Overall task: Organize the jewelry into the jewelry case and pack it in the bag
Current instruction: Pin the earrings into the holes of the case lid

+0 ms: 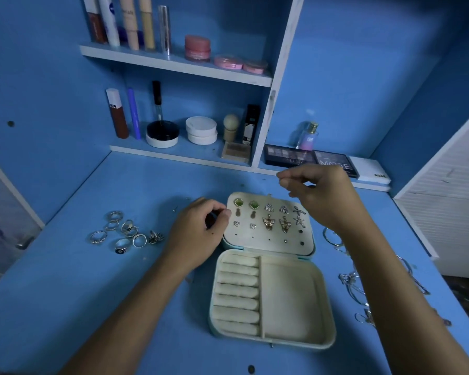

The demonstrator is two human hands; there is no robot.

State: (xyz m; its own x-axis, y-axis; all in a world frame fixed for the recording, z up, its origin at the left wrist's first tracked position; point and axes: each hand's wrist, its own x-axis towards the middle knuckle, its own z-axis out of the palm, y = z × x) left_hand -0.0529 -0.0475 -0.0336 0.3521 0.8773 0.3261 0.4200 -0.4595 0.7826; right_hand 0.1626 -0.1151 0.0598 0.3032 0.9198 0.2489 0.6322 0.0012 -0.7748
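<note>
Case [271, 269] lies open in the middle of the blue desk [65, 307], its lid panel tipped back toward the shelves and the tray half nearest the person. Earrings [268, 216] already sit in pairs across the panel's upper rows; the lowest rows of holes look mostly free, save one small stud. The ring rolls and the side pocket look unfilled.

The step in hand seems to be fastening another earring into the panel. To do it well, line the post up square with a free hole, push it through without bending it, and steady the panel from the edge so it does not fold shut.

Left hand [201, 234] rests at the panel's left edge, fingers curled with thumb meeting fingertips; whether it pinches something small I cannot tell. Right hand [317, 196] hovers above the panel's far right corner, thumb and forefinger pinched as if on a tiny piece, too small to make out.

Rings [125, 232] lie clustered on the desk to the left, well apart from the case. Chains [355, 288] lie to the right, partly under the right forearm. No bag is in view.
</note>
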